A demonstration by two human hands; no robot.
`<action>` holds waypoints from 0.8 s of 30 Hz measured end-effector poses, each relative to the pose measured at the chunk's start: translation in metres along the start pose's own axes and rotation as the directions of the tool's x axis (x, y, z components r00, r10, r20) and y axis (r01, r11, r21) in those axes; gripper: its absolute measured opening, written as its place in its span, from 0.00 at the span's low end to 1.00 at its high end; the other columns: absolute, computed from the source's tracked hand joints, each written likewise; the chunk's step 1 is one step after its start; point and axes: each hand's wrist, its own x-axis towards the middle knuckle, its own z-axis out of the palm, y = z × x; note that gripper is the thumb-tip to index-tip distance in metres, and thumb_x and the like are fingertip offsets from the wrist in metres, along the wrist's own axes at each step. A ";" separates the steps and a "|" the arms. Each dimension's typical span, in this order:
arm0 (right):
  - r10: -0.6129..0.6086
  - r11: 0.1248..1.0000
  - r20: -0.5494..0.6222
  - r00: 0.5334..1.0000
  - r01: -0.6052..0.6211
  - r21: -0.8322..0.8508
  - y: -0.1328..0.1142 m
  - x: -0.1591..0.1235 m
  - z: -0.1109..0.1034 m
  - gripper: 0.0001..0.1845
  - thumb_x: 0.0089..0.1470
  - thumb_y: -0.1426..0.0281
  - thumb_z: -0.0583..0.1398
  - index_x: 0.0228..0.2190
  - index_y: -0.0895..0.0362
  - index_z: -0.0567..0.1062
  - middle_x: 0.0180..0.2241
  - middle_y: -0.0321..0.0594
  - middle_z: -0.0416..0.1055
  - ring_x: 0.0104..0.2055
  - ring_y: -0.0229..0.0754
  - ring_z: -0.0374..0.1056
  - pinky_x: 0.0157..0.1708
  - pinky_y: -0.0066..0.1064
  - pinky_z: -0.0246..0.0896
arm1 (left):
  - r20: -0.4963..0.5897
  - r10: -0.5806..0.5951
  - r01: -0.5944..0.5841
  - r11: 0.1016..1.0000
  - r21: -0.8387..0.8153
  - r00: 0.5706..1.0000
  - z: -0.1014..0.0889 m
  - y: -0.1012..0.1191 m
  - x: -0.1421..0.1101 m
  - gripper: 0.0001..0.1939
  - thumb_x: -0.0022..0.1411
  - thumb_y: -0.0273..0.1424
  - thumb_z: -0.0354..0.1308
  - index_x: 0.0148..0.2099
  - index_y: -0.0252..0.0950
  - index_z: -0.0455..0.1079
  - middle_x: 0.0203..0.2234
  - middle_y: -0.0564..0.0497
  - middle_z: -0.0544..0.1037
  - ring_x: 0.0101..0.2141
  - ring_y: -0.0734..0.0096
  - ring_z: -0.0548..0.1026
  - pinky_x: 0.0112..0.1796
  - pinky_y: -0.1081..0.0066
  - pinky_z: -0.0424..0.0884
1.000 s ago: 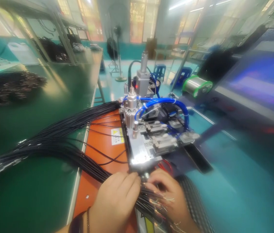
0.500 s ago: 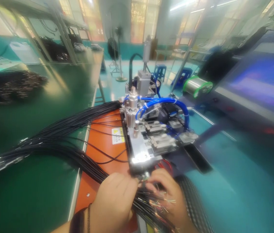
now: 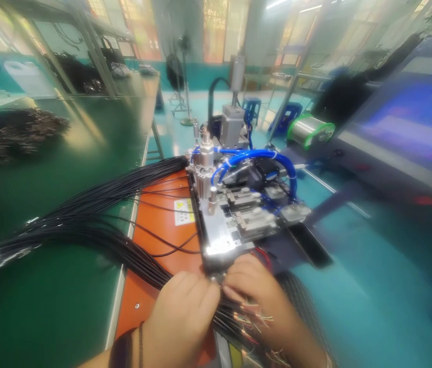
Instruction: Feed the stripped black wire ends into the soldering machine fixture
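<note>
My left hand (image 3: pixel 187 312) is closed, back of the hand up, over a bundle of black cables (image 3: pixel 147 263) at the front of the orange machine. My right hand (image 3: pixel 252 291) is pinched close to it, just below the machine's metal plate (image 3: pixel 219 243). The fingertips of both hands nearly meet at a cable end that is mostly hidden. Under and beside the hands, stripped cable ends (image 3: pixel 248 319) fan out in thin red, green, white and copper wires.
Ahead stands the machine with a metal cylinder (image 3: pixel 205 168), blue air hoses (image 3: pixel 258 154) and an orange cover (image 3: pixel 162 225). Right of it are a green-rimmed wire spool (image 3: pixel 310 132) and a lit screen (image 3: pixel 423 117). The green table (image 3: pixel 81 291) on the left carries long cable bundles.
My right hand has shifted slightly left and up, closer to my left hand, with its fingers drawn in more. My left hand stays nearly in place. The view has tilted slightly.
</note>
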 end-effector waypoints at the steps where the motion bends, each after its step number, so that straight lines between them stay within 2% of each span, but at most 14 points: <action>1: 0.021 0.999 -0.048 0.999 -0.020 0.032 -0.001 0.000 0.000 0.10 0.61 0.71 0.54 0.28 0.56 0.71 0.29 0.37 0.68 0.35 0.40 0.60 0.35 0.32 0.54 | -0.025 -0.013 0.014 1.000 0.002 1.000 0.000 0.000 0.001 0.06 0.56 0.21 0.47 0.30 0.37 0.59 0.22 0.52 0.64 0.24 0.66 0.59 0.26 0.66 0.52; 4: 0.144 0.968 -0.212 0.967 -0.093 0.235 0.000 -0.003 0.007 0.10 0.60 0.70 0.54 0.28 0.55 0.71 0.30 0.36 0.67 0.34 0.38 0.62 0.35 0.29 0.56 | -0.082 -0.064 0.066 0.998 0.025 0.995 0.000 0.001 0.004 0.08 0.54 0.19 0.46 0.30 0.37 0.59 0.21 0.52 0.63 0.23 0.66 0.59 0.26 0.66 0.53; 7: 0.191 0.917 -0.213 0.958 -0.097 0.387 0.003 -0.005 0.015 0.05 0.57 0.66 0.57 0.32 0.53 0.72 0.33 0.36 0.66 0.36 0.38 0.64 0.35 0.26 0.58 | -0.103 -0.103 0.107 0.994 0.035 0.989 -0.001 0.002 0.007 0.06 0.57 0.21 0.48 0.33 0.36 0.63 0.21 0.52 0.65 0.23 0.65 0.61 0.26 0.66 0.56; 10: 0.176 0.903 -0.216 0.960 -0.070 0.423 0.004 -0.004 0.017 0.05 0.55 0.66 0.60 0.35 0.52 0.73 0.34 0.36 0.67 0.37 0.39 0.64 0.35 0.26 0.59 | -0.134 -0.126 0.130 0.991 0.025 0.983 0.000 0.003 0.008 0.06 0.60 0.23 0.47 0.35 0.36 0.64 0.21 0.52 0.66 0.23 0.66 0.62 0.26 0.66 0.58; 14: 0.267 0.901 -0.232 0.935 -0.158 0.403 0.002 0.000 0.017 0.05 0.56 0.69 0.59 0.29 0.55 0.73 0.30 0.35 0.67 0.33 0.36 0.65 0.33 0.25 0.58 | -0.150 -0.136 0.139 0.990 0.011 0.979 0.003 0.006 0.006 0.08 0.60 0.23 0.46 0.37 0.36 0.66 0.22 0.52 0.68 0.23 0.65 0.65 0.25 0.66 0.60; 16: 0.306 0.902 -0.251 0.918 -0.196 0.384 0.005 0.002 0.017 0.07 0.55 0.69 0.60 0.26 0.56 0.72 0.28 0.34 0.67 0.32 0.36 0.64 0.33 0.25 0.58 | -0.109 -0.136 0.134 0.991 -0.023 0.985 0.004 0.007 0.005 0.10 0.61 0.24 0.47 0.43 0.35 0.66 0.26 0.51 0.71 0.26 0.64 0.67 0.26 0.65 0.63; 20: 0.427 0.878 -0.306 0.851 -0.311 0.363 0.016 0.001 0.015 0.08 0.52 0.70 0.61 0.23 0.57 0.70 0.28 0.35 0.67 0.32 0.37 0.64 0.34 0.27 0.59 | 0.066 -0.120 0.122 0.992 -0.018 0.991 0.001 0.000 0.005 0.23 0.59 0.21 0.47 0.57 0.33 0.60 0.42 0.46 0.72 0.38 0.62 0.70 0.34 0.63 0.69; 22: 0.522 0.827 -0.256 0.814 -0.409 0.385 0.022 0.001 0.012 0.08 0.52 0.69 0.60 0.23 0.57 0.70 0.27 0.34 0.67 0.31 0.37 0.63 0.34 0.28 0.59 | 0.121 -0.097 0.098 0.995 -0.003 0.988 -0.001 -0.005 0.005 0.24 0.58 0.18 0.47 0.58 0.34 0.60 0.43 0.45 0.71 0.39 0.62 0.69 0.36 0.63 0.70; 24: 0.610 0.752 -0.154 0.778 -0.506 0.422 0.025 0.000 0.008 0.08 0.52 0.68 0.60 0.23 0.57 0.69 0.25 0.33 0.66 0.29 0.37 0.62 0.32 0.28 0.59 | 0.170 -0.073 0.077 0.997 -0.015 0.983 -0.003 -0.009 0.007 0.25 0.58 0.17 0.47 0.57 0.36 0.61 0.39 0.47 0.71 0.37 0.63 0.69 0.35 0.63 0.70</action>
